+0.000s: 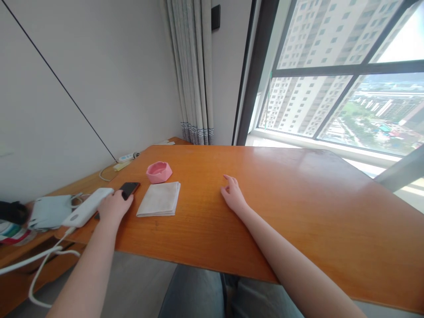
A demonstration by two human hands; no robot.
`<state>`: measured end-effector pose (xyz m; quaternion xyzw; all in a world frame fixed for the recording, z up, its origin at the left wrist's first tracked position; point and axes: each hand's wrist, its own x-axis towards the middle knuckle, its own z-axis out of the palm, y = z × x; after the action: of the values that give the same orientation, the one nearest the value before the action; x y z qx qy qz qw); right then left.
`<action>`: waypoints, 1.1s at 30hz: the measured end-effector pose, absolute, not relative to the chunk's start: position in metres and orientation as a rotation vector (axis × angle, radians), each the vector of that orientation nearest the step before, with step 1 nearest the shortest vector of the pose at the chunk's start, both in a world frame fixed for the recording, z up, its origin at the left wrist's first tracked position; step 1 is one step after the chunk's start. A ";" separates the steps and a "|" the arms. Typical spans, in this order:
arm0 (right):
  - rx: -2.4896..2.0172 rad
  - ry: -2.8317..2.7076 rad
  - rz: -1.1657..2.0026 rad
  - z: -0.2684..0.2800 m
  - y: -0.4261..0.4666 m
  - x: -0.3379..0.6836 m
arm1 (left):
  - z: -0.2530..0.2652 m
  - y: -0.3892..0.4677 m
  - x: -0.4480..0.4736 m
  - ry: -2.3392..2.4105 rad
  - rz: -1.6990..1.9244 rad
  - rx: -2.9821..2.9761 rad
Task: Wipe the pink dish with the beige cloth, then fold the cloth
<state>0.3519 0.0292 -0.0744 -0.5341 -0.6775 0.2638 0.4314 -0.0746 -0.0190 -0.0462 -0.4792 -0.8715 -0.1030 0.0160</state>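
My left hand (114,206) lies over a black smartphone (130,190) at the left of the wooden table, its fingers around the phone's near part and hiding it. Right beside that hand is a white power strip (88,207). A folded whitish cloth (159,199) rests to the right of the phone, and just behind it stands a pink angular ashtray (159,172). My right hand (233,194) rests on the bare tabletop near the middle, with the index finger stretched out and the other fingers loosely bent. Nothing is in it.
The brown table (205,238) reaches to the window on the right. Along the left wall runs a ledge with a white-grey pouch (53,212), a white plug strip (127,157) and loose cables. A thick white cable (31,259) hangs at the front left.
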 end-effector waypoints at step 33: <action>-1.303 -1.744 0.642 -0.077 0.031 0.354 | -0.046 0.066 0.011 -2.223 -0.700 -1.894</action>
<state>0.3540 0.0307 -0.0774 -0.5205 -0.6964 0.2565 0.4223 0.0107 0.0657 -0.0463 -0.6292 -0.7384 -0.2327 0.0693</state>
